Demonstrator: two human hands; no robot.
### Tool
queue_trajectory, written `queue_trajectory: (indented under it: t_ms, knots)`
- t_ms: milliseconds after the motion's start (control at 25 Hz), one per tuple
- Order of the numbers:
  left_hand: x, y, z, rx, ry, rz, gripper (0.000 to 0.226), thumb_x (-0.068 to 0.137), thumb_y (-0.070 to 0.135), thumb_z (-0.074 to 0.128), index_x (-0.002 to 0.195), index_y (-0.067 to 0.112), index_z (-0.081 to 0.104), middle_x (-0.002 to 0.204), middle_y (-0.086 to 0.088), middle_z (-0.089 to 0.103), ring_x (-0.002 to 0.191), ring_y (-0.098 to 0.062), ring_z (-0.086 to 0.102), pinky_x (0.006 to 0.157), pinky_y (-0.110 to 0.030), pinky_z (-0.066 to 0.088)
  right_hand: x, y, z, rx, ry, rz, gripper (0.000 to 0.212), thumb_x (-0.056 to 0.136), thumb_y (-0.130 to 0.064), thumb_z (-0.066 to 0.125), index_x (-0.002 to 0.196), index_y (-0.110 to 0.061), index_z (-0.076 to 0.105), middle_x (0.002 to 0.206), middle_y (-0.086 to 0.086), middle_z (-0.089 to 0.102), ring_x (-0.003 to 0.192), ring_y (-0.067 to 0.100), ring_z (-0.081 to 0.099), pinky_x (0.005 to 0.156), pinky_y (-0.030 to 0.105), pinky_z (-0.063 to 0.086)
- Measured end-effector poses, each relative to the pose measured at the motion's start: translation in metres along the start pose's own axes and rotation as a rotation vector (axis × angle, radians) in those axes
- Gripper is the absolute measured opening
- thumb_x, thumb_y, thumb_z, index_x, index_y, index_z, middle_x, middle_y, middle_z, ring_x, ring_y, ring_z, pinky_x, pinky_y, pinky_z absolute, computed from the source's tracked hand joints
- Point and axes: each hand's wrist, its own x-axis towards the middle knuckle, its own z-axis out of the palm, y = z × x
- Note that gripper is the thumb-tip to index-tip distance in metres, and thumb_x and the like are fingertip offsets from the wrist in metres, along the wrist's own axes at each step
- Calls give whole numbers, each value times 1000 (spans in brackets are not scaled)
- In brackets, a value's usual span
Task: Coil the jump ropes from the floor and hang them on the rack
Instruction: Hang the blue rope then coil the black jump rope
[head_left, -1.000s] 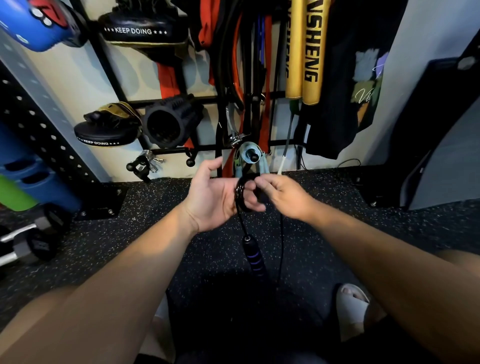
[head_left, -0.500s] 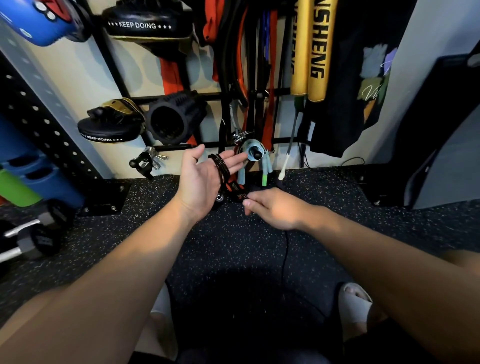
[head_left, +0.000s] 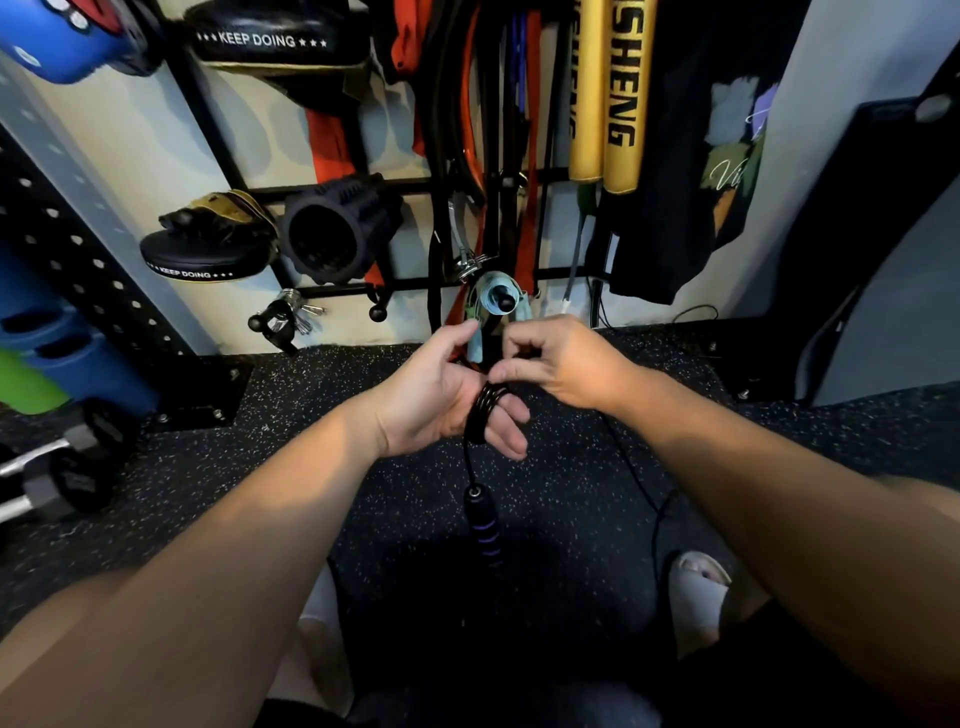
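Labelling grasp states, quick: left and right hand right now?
Left hand: open, jump rope coiled round its fingers.
Right hand: closed, pinching the rope.

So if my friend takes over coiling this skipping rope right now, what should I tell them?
Left hand: open, with the thin black jump rope wound in several loops round its fingers.
Right hand: pinches the rope just above those loops.
The rope's black handle with purple rings hangs below the left hand. The loose part trails down to the speckled black floor under the right arm.
Done: a few loops.
Left: wind in the loose part, then hang the coil on the black metal wall rack.
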Motion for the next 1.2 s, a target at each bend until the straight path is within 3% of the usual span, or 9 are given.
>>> queue_trajectory:
  t_ms: [280, 400, 560, 760, 920, 960, 1000, 1080, 1200]
  knots:
    - [-5, 3, -1, -317, 118, 189, 90, 90, 71, 12, 94, 0, 67, 76, -15, 73, 85, -37, 74, 87, -37, 53, -6, 20, 21, 238, 60, 231, 48, 98, -42, 49, 87, 3, 58, 67, 3, 51, 56, 8, 46, 52, 29, 42]
    - [-6, 3, -5, -520, 162, 356, 86, 90, 70, 18, 110, -1, 62, 95, -17, 75, 101, -35, 72, 98, -42, 53, -10, 24, 34, 313, 31, 322, 39, 105, -34, 43, 87, -2, 56, 55, -10, 48, 45, 8, 45, 46, 33, 46]
    - [-7, 9, -11, -641, 315, 482, 97, 91, 73, 17, 138, -5, 47, 131, -23, 65, 128, -35, 60, 102, -43, 49, -10, 22, 42, 316, -150, 424, 36, 105, -39, 42, 82, -15, 57, 61, -2, 46, 54, 16, 49, 55, 33, 50]
    - [-1, 6, -17, -417, 505, 421, 102, 91, 78, 7, 148, 0, 37, 135, -13, 66, 133, -23, 57, 121, -46, 25, -5, -3, 26, 162, -466, 428, 36, 103, -42, 46, 87, -18, 68, 60, -6, 52, 54, 11, 55, 62, 32, 49]
    - [4, 2, -6, -21, 512, 154, 106, 90, 75, -11, 149, 6, 43, 130, -11, 68, 126, -11, 59, 125, -42, 13, 1, -30, 9, -215, -399, 182, 33, 101, -46, 49, 87, -26, 72, 64, -7, 60, 53, 10, 53, 58, 29, 45]
    - [3, 2, 0, 34, 471, 100, 104, 91, 73, -14, 149, 8, 43, 127, -13, 66, 121, -6, 61, 121, -55, 23, 2, -34, 6, -251, -375, 137, 31, 99, -47, 51, 87, -26, 71, 68, -6, 63, 56, 10, 55, 58, 30, 46]
    - [1, 3, 5, 66, 408, 51, 103, 91, 71, -15, 148, 9, 42, 121, -9, 68, 114, -1, 63, 109, -28, 24, 1, -37, 3, -261, -363, 117, 29, 97, -48, 54, 86, -26, 69, 71, -5, 65, 58, 8, 57, 58, 28, 46]
    - [-2, 5, 11, 103, 270, -30, 111, 86, 74, -19, 131, 6, 57, 105, -13, 76, 104, -13, 72, 114, -34, 39, 1, -38, -4, -229, -325, 124, 25, 90, -52, 62, 86, -27, 68, 74, -5, 66, 63, 8, 59, 61, 26, 48]
    - [-4, 7, 8, 12, 213, -84, 115, 81, 81, -16, 97, 7, 70, 89, -23, 74, 88, -33, 74, 72, -24, 58, 2, -24, -9, -155, -178, 77, 34, 79, -59, 65, 81, -25, 65, 72, -7, 63, 66, 9, 57, 62, 26, 45]
